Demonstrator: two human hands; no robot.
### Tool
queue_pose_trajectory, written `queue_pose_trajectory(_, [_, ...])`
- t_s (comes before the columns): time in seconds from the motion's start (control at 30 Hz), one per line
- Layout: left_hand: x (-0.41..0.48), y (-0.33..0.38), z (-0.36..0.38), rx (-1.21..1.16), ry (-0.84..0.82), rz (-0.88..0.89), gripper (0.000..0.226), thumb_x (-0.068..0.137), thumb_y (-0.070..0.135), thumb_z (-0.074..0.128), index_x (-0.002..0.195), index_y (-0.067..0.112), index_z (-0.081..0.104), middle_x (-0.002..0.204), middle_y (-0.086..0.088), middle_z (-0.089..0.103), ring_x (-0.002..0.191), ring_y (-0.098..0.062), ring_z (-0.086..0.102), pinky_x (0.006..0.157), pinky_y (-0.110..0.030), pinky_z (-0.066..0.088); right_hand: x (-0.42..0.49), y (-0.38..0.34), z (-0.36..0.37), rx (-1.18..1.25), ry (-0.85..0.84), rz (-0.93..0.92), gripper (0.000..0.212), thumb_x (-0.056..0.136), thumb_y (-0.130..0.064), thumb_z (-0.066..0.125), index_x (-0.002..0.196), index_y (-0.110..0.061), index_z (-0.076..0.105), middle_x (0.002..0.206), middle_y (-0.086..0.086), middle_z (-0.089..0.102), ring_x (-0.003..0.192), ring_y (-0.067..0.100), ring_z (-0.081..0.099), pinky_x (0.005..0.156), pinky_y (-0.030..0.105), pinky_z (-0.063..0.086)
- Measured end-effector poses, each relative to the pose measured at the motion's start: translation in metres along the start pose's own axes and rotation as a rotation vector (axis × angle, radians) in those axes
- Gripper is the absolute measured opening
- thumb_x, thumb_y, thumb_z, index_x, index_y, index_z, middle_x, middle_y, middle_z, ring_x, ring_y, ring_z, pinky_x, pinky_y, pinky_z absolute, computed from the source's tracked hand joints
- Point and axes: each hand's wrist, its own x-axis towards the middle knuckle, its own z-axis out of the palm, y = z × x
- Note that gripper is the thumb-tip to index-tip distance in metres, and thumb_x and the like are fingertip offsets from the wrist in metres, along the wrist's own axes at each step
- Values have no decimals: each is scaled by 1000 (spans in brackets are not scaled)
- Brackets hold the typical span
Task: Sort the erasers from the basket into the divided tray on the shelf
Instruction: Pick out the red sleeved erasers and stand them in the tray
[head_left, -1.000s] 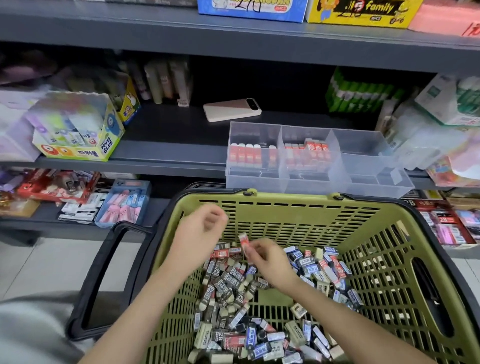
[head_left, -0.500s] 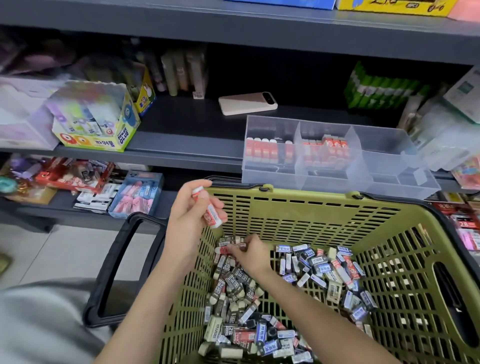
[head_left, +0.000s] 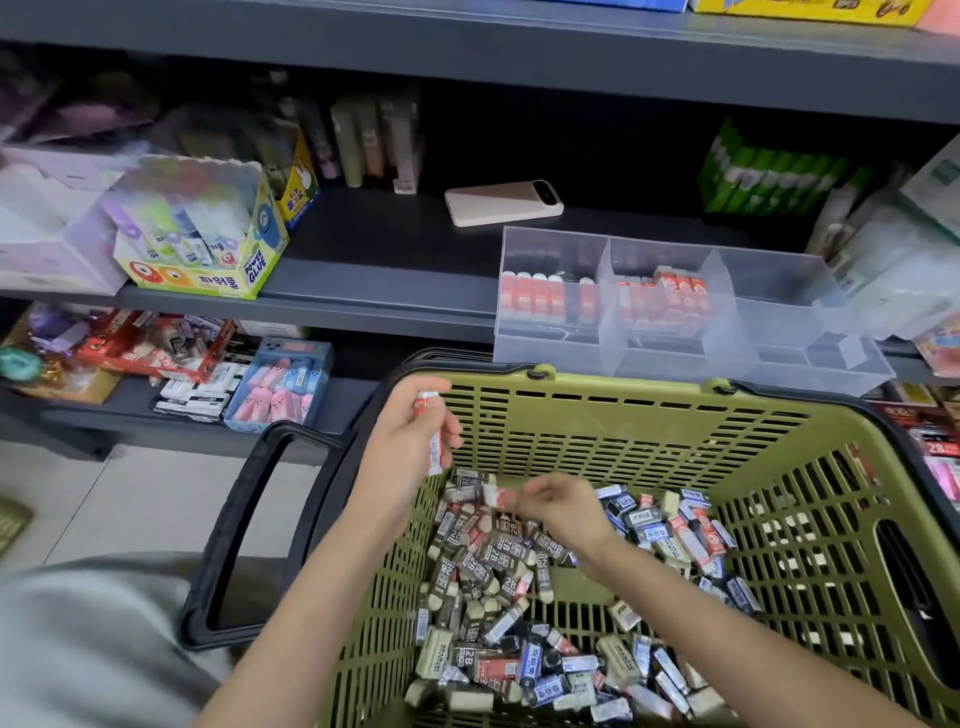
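Note:
A green basket (head_left: 597, 415) in front of me holds a heap of erasers (head_left: 498, 566) in black, blue, red and beige sleeves. My left hand (head_left: 410, 441) is raised over the basket's left rim and grips red-and-white erasers (head_left: 434, 452). My right hand (head_left: 561, 506) is low over the heap and pinches one red-and-white eraser (head_left: 496, 496) at its fingertips. The clear divided tray (head_left: 737, 332) stands on the shelf behind the basket. Its left and middle compartments hold red-and-white erasers; the right one looks bare.
A phone (head_left: 504, 202) lies on the shelf behind the tray. A glue box (head_left: 208, 234) stands at the left, green packs (head_left: 769, 176) at the right. The basket's black handle (head_left: 244, 535) hangs down on the left side. Lower shelves hold more stationery.
My left hand rose from the heap to the basket's left rim with red-and-white erasers. My right hand dipped into the heap and lifted another red-and-white eraser.

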Motion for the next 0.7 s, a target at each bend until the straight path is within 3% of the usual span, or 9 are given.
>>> queue_pose_trajectory(0.07, [0, -4, 2, 86, -15, -53, 9, 97, 20, 51, 104, 21, 55, 75, -6, 55, 68, -17, 51, 64, -28, 44, -18, -20, -11, 190, -48, -52, 34, 66, -29, 76, 91, -9, 64, 90, 7, 72, 84, 17, 67, 77, 24, 48])
queue_pose_trajectory(0.17, [-5, -6, 8, 111, -123, -186, 56, 79, 55, 66, 122, 26, 47, 92, -1, 56, 83, -16, 54, 79, -36, 45, -38, -51, -8, 388, -104, -212, 26, 69, -28, 72, 89, -13, 63, 81, -2, 72, 73, 5, 65, 66, 15, 48])
queue_pose_trajectory(0.23, [-9, -6, 15, 70, -200, -232, 70, 70, 64, 68, 125, 27, 44, 107, 3, 57, 95, -13, 58, 84, -36, 48, -46, -63, 4, 451, -138, -302, 23, 73, -26, 70, 89, -12, 63, 82, 0, 72, 75, 6, 65, 65, 15, 50])
queue_pose_trajectory(0.4, [-11, -3, 23, -68, -43, -130, 17, 91, 38, 58, 98, 22, 57, 76, 8, 55, 70, -5, 54, 67, -25, 45, -51, -69, 19, 448, -210, -437, 24, 83, -31, 64, 93, -11, 71, 87, 4, 72, 80, 13, 65, 72, 18, 49])
queue_pose_trajectory(0.47, [-9, 0, 22, -103, 49, -76, 6, 93, 23, 57, 90, 19, 54, 65, 8, 52, 59, -5, 54, 56, -20, 46, -40, -56, 17, 394, -113, -410, 25, 87, -33, 59, 89, -12, 74, 86, 4, 72, 80, 13, 64, 73, 24, 50])
queue_pose_trajectory(0.5, [-6, 2, 19, -128, 92, -67, 7, 92, 17, 56, 86, 19, 53, 64, 6, 51, 57, -6, 53, 53, -20, 45, -33, -47, 17, 290, -42, -390, 22, 89, -29, 58, 88, -13, 73, 87, 2, 72, 80, 11, 64, 74, 26, 50])
queue_pose_trajectory(0.57, [-2, 6, 11, -244, 96, -102, 15, 89, 4, 55, 82, 17, 51, 66, 2, 51, 59, -11, 53, 54, -22, 45, -16, -26, 20, -211, -29, -398, 16, 91, -19, 57, 103, -15, 69, 102, -3, 70, 88, 5, 63, 82, 26, 49])
queue_pose_trajectory(0.63, [1, 8, 3, -414, 29, -157, 23, 79, -10, 48, 79, 13, 52, 66, -2, 53, 58, -15, 57, 54, -24, 48, 2, -4, 30, -708, -201, -421, 34, 89, -13, 56, 123, -15, 58, 124, 0, 61, 108, 10, 57, 99, 28, 44])
queue_pose_trajectory(0.7, [1, 9, -1, -545, -35, -227, 28, 65, -12, 45, 78, 11, 53, 65, -4, 53, 55, -17, 57, 48, -23, 47, 16, 10, 38, -1012, -301, -481, 47, 84, -11, 56, 131, -14, 51, 130, 3, 55, 120, 17, 48, 109, 31, 33])
